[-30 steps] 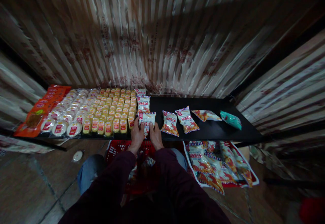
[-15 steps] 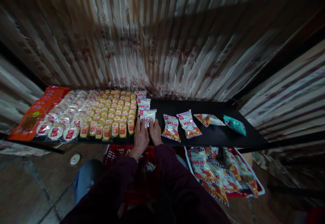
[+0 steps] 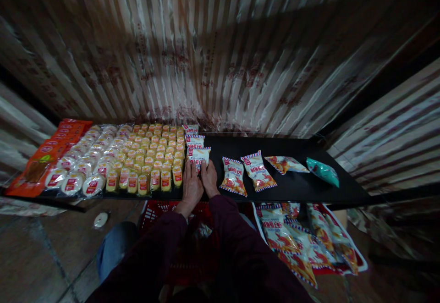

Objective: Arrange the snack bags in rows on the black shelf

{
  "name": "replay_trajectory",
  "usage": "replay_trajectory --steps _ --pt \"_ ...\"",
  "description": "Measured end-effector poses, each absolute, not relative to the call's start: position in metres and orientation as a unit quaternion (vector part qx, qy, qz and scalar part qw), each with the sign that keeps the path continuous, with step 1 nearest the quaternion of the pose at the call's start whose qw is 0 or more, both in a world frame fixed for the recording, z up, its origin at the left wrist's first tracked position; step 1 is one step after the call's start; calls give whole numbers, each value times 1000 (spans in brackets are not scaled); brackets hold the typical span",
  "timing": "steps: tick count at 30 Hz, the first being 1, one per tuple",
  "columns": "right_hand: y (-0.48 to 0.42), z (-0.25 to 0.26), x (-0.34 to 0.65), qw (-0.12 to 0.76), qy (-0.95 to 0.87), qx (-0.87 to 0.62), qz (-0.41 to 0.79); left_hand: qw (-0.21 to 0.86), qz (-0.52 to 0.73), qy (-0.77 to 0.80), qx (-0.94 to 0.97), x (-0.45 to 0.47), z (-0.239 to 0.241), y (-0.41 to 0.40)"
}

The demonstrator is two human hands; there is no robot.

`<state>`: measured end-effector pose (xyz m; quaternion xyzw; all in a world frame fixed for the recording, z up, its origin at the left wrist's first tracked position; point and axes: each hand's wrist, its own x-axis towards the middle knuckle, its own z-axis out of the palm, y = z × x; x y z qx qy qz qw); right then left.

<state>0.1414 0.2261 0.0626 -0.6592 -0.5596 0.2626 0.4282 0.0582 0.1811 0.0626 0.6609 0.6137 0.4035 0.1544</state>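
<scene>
My left hand (image 3: 191,184) and my right hand (image 3: 209,178) hold a white snack bag (image 3: 198,155) with red lettering and a striped top edge between them, fingers pressed on its near sides. The bag lies on the black shelf (image 3: 288,192), at the near end of a column. Behind it, a second snack bag (image 3: 195,141) and a third bag (image 3: 190,129) overlap in line. Left of my left hand are rows of small yellow wrapped cakes (image 3: 156,179). The lower part of the held bag is hidden by my fingers.
Right on the shelf lie loose snack bags (image 3: 233,176) and a green packet (image 3: 323,172). White round packs (image 3: 72,183) and orange bags (image 3: 48,156) fill the left. Below are a red basket (image 3: 151,211) and a white-rimmed basket (image 3: 360,257) of snack bags. A round pack (image 3: 101,220) lies on the floor.
My hands and the held bag have shifted very slightly on the shelf, still together. The camera view has moved a little; the other goods keep their places.
</scene>
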Motion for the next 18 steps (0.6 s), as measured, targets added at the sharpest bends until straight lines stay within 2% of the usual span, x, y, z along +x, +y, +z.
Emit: replay_trajectory --steps 7,11,18 --pt "234 57 140 388 -587 -683 196 127 383 624 669 56 60 186" --pt "236 55 140 413 -585 -676 175 106 370 633 672 58 58 186" --pt "233 61 140 442 -560 -656 244 73 350 630 689 62 50 181"
